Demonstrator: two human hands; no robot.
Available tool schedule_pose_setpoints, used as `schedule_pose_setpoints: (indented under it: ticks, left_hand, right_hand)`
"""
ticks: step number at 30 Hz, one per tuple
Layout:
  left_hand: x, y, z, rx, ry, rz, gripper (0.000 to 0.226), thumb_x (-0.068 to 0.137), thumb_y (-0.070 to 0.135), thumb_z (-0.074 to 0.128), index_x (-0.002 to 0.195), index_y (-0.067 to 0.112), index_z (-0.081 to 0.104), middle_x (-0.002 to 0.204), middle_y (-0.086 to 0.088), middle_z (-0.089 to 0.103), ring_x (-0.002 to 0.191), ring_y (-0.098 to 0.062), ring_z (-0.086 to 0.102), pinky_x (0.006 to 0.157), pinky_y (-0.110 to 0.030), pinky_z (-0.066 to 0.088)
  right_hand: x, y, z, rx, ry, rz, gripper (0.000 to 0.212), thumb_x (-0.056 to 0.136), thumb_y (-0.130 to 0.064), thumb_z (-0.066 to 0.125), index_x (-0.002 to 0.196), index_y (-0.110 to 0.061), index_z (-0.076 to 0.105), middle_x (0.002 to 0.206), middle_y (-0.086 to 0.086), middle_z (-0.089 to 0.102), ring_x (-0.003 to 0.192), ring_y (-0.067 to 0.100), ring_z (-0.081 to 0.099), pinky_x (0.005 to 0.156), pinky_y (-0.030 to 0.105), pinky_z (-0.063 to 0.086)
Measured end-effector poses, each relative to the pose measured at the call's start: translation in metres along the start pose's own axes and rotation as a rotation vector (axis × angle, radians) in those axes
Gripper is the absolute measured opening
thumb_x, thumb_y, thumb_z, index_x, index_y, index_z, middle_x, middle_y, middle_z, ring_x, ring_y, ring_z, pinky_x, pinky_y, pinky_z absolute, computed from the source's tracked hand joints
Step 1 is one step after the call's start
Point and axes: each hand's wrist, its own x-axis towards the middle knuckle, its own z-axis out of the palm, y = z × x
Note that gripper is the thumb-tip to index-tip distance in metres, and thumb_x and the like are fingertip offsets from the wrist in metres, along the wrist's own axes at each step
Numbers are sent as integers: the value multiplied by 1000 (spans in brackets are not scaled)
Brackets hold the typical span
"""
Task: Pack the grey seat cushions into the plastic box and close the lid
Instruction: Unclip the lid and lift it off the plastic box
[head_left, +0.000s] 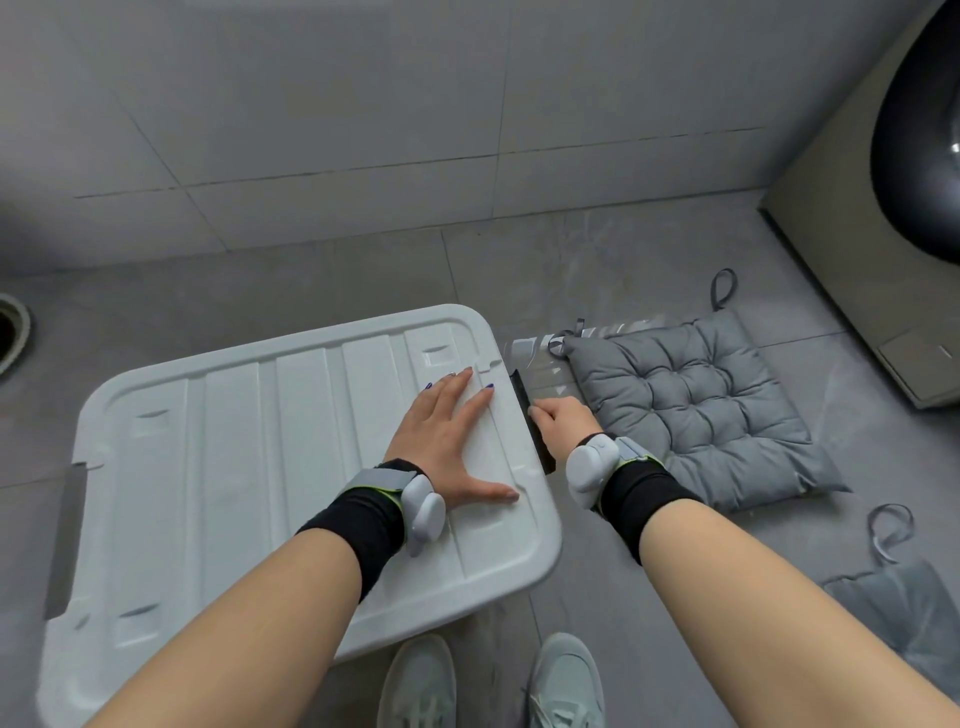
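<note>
1. Packing has not started: the lid (291, 457) covers the plastic box on the floor.
2. Left hand (449, 441) lies flat on the lid, fingers spread wide.
3. Right hand (563, 418) has its fingers curled around the black latch (532, 421) at the lid's right edge.
4. One grey seat cushion (696, 410) lies on the floor just right of the box; another (904, 608) sits nearer, partly out of view.

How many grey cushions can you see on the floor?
2. One grey cushion lies flat on the floor right of the plastic box. A second cushion is cut off at the picture's right edge. Others may be hidden inside the box.
</note>
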Motion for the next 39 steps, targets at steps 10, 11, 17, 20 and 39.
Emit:
schedule_pose_setpoints:
  ticks: [10,11,17,20,39]
  left_hand:
    - [-1,1,-12,-150,-55,-41,113,52,70,69,147,34,20,159,6,6,148,-18,2,121,-31,4]
    - [-4,2,-16,-177,-45,-42,110,55,66,73,147,34,22,159,7,9,148,-18,4,121,-31,7]
    - [-25,14,-48,-208,-2,-20,104,61,57,77,146,32,25,157,7,19,147,-16,12,119,-30,13]
    - [-48,25,-78,-216,36,-25,102,61,55,78,146,32,27,156,7,22,146,-14,16,119,-28,16]
    - [-206,-17,-207,-124,271,-268,71,77,48,68,139,28,39,146,9,38,137,-12,30,107,-20,23]
  right_hand:
    - [-11,-7,-8,-10,-58,27,32,96,-26,40,109,-9,64,119,14,65,108,32,57,87,31,42]
    - [-17,-11,-13,-14,-44,15,35,96,-26,40,122,-11,60,130,12,60,119,31,54,96,31,40]
    - [-57,-43,-42,26,-3,-74,46,96,-20,43,141,-14,43,142,7,51,131,23,47,105,26,33]
    - [-84,-64,-59,29,7,-120,46,95,-21,44,141,-16,42,141,7,52,131,23,47,105,26,32]
    - [-206,-213,-36,101,-18,-504,41,93,-24,48,133,-21,49,122,0,64,116,20,57,93,28,43]
